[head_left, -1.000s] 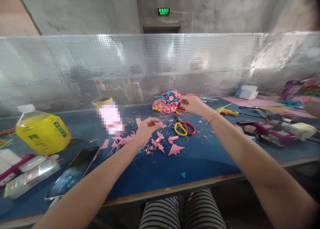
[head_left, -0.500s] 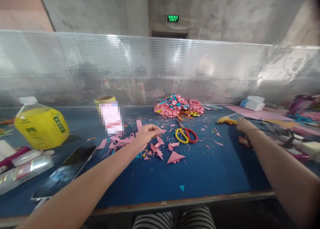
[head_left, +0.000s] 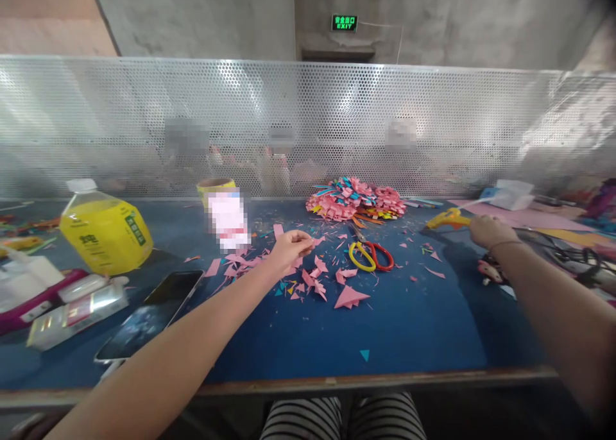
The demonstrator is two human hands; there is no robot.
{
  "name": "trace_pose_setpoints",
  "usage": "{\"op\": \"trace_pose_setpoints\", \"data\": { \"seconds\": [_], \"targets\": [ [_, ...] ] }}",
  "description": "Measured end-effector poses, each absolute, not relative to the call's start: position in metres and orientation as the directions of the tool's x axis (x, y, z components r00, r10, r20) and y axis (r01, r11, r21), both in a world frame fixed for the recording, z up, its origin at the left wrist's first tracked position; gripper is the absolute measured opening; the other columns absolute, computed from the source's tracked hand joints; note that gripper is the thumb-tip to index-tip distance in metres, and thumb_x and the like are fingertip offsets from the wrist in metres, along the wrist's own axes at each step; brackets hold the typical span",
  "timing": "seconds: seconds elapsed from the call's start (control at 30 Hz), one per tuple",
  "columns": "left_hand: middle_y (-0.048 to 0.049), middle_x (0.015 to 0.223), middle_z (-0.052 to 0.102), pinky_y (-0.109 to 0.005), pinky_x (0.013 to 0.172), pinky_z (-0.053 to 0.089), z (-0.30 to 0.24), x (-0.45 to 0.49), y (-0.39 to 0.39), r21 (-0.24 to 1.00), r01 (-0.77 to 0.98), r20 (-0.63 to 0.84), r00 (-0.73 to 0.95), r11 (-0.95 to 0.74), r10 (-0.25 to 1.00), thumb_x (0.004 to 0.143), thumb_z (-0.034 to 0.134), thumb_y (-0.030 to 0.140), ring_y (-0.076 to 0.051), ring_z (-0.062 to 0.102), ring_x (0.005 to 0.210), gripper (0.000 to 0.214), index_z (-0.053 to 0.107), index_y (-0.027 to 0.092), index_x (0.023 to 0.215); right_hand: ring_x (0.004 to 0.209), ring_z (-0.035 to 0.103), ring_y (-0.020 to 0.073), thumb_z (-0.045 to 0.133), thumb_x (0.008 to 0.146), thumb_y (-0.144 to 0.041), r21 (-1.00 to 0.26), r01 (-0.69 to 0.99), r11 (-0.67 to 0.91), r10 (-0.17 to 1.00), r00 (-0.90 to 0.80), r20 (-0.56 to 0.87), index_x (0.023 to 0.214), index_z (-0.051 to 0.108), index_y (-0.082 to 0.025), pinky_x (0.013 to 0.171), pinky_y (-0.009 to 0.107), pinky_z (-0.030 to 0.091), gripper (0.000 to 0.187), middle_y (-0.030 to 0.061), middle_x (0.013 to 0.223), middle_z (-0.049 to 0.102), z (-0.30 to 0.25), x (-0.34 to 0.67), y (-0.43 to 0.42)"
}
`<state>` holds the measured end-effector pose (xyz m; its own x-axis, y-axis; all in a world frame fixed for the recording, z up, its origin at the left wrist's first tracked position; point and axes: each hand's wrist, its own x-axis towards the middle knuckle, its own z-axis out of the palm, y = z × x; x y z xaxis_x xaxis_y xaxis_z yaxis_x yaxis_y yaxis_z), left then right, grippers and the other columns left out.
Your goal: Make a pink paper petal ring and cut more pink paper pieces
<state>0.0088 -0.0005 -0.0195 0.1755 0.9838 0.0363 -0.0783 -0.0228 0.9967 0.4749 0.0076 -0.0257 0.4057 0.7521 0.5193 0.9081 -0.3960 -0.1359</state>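
Observation:
My left hand (head_left: 290,251) is pinched closed over the paper scraps, with a small piece of pink paper (head_left: 318,241) at its fingertips. On the right, my right hand (head_left: 491,230) grips the handle of a yellow hot glue gun (head_left: 447,219), whose nozzle points left. Between the hands lie scissors (head_left: 363,255) with one yellow and one red handle loop. Folded pink paper pieces (head_left: 350,297) and loose pink scraps (head_left: 235,267) are spread around my left hand. Behind the scissors rests a heap of pink and blue paper flowers (head_left: 353,199).
A bottle of yellow liquid (head_left: 106,235), a phone (head_left: 149,315) and a small box (head_left: 77,315) are at the left. A lit, blurred screen (head_left: 228,222) leans by a tape roll (head_left: 216,185). Cables (head_left: 568,244) lie right. A perforated metal screen (head_left: 269,93) backs the table.
The view has shifted, moving the scene rightward and slightly up. My right hand has lifted the glue gun a little. My left hand has drawn slightly left with the paper piece.

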Motion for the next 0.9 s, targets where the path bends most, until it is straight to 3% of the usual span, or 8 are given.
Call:
{"op": "trace_pose_setpoints", "data": {
  "seconds": [0.2,0.33,0.47,0.53,0.6,0.77,0.9],
  "targets": [
    [0.0018,0.055,0.054,-0.023,0.05,0.041,-0.017,0.005,0.003,0.993,-0.025,0.119,0.127,-0.117,0.985,0.056,0.068,0.016,-0.006,0.048,0.048,0.015,0.055,0.016,0.063,0.082,0.057,0.0277,0.039,0.08,-0.015,-0.027,0.948,-0.317,0.826,0.29,0.484,0.102,0.05,0.0,0.063,0.035,0.031,0.029,0.0264,0.084,0.055,0.015,0.426,0.015],
    [-0.0013,0.061,0.059,-0.024,0.052,0.041,-0.013,0.002,0.002,0.987,0.046,0.154,0.055,-0.156,0.987,0.055,0.07,0.019,-0.009,0.052,0.055,0.016,0.058,0.016,0.066,0.085,0.054,0.0243,0.04,0.078,-0.016,-0.094,0.984,-0.152,0.82,0.179,0.544,0.106,0.045,-0.005,0.064,0.032,0.033,0.031,0.0236,0.097,0.054,0.036,0.374,0.013],
    [-0.0001,0.059,0.059,-0.024,0.053,0.041,-0.012,0.001,0.003,0.986,0.091,0.137,0.045,-0.141,0.99,0.054,0.07,0.017,-0.009,0.051,0.053,0.014,0.06,0.016,0.063,0.079,0.054,0.0227,0.044,0.071,-0.017,-0.387,0.92,-0.066,0.79,0.285,0.542,0.095,0.046,-0.011,0.064,0.03,0.038,0.024,0.0159,0.087,0.057,0.027,0.319,0.013],
    [0.0006,0.056,0.058,-0.025,0.053,0.042,-0.014,0.001,0.004,0.989,0.082,0.119,0.051,-0.123,0.992,0.054,0.069,0.015,-0.009,0.051,0.052,0.012,0.059,0.016,0.061,0.064,0.054,0.0189,0.043,0.07,-0.018,-0.613,0.79,0.016,0.825,0.335,0.454,0.094,0.043,-0.015,0.057,0.029,0.04,0.024,0.0068,0.072,0.056,0.013,0.292,0.011],
    [0.0006,0.053,0.057,-0.027,0.054,0.043,-0.016,0.001,0.005,0.993,0.042,0.109,0.06,-0.111,0.992,0.053,0.068,0.014,-0.01,0.052,0.051,0.011,0.058,0.017,0.059,0.052,0.051,0.0154,0.041,0.071,-0.02,-0.761,0.642,0.095,0.888,0.291,0.356,0.089,0.04,-0.018,0.05,0.027,0.04,0.018,-0.0006,0.06,0.051,-0.003,0.27,0.005],
    [-0.0004,0.053,0.058,-0.029,0.057,0.046,-0.02,0.0,0.008,0.992,0.026,0.122,0.063,-0.124,0.99,0.054,0.067,0.013,-0.01,0.054,0.05,0.011,0.058,0.017,0.058,0.046,0.045,0.0111,0.046,0.07,-0.03,-0.862,0.462,0.211,0.962,0.061,0.268,0.078,0.034,-0.021,0.047,0.025,0.039,0.017,-0.0067,0.052,0.044,-0.029,0.244,-0.014],
    [-0.0006,0.054,0.058,-0.03,0.062,0.046,-0.019,0.001,0.008,0.992,0.045,0.116,0.055,-0.118,0.992,0.054,0.067,0.012,-0.011,0.055,0.052,0.011,0.057,0.016,0.058,0.053,0.047,0.0123,0.053,0.066,-0.049,-0.726,0.655,0.21,0.942,0.065,0.33,0.075,0.037,-0.021,0.05,0.025,0.038,0.035,-0.0033,0.06,0.049,-0.029,0.239,-0.019]
  ]
}}
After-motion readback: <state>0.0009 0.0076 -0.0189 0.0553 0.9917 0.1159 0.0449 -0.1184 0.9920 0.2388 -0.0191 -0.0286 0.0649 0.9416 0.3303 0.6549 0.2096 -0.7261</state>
